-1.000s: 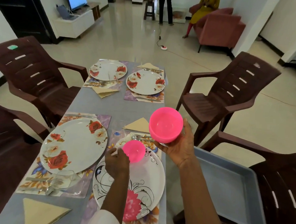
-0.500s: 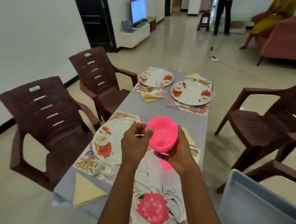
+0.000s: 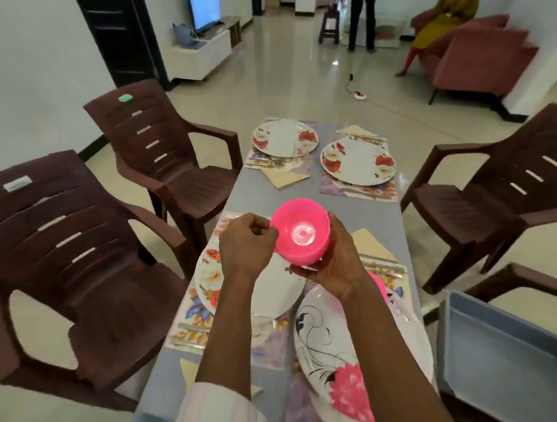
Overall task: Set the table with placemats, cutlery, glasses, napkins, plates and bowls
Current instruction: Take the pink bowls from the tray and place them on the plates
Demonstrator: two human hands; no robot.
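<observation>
Hands — left (image 3: 245, 244), right (image 3: 334, 263) — grip pink bowl (image 3: 300, 235) between them, above table (image 3: 261, 196).

left sleeve (image 3: 222, 409): white, faint stripes | right forearm (image 3: 401, 365): bare

Glossy beige tile floor (image 3: 288, 81) w/ white walls (image 3: 25, 65), dark door (image 3: 118, 28), lit TV (image 3: 203, 2) on white cabinet (image 3: 198, 54), brown plastic chairs (image 3: 68, 263) & pink sofa (image 3: 475, 56) at rear.
</observation>
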